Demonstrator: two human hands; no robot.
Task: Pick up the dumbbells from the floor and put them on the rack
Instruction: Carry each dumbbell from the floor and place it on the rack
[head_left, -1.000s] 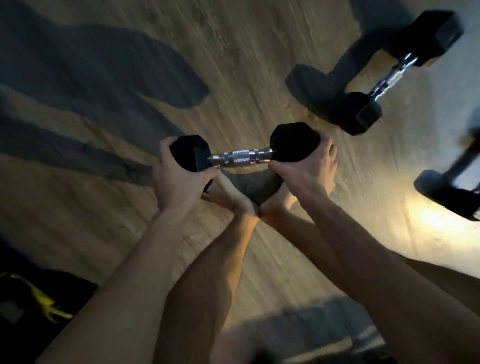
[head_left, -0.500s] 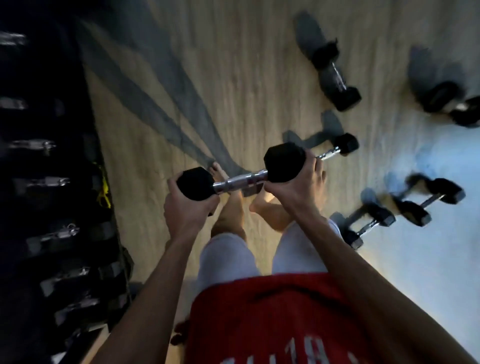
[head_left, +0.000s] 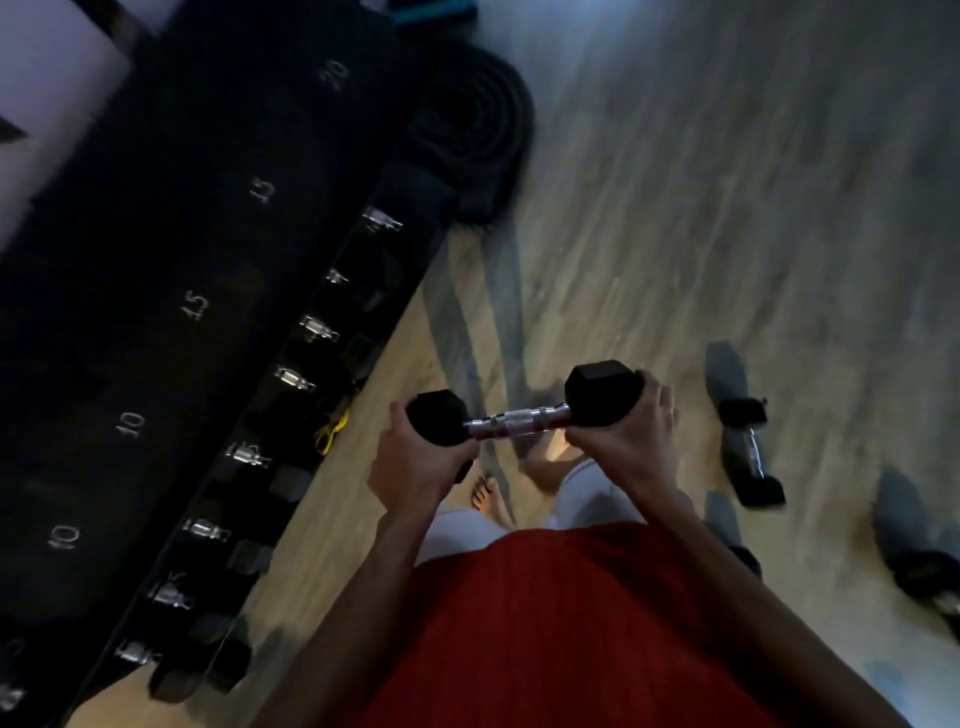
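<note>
Just above my red shirt (head_left: 545, 634), my left grip (head_left: 415, 467) clasps one black hex head of the dumbbell (head_left: 519, 418) and my right grip (head_left: 628, 447) clasps the other. The chrome handle sits between them, right end a little higher, in the air over the floor (head_left: 675, 234). A second dumbbell (head_left: 748, 452) lies on the wood at 3 o'clock and a blurred third dumbbell (head_left: 930, 577) at 4 o'clock. The dark rack (head_left: 208, 312), marked 10, 15, 20, runs from 7 to 11 o'clock, with a rolled mat (head_left: 467, 114) at 12 o'clock.
</note>
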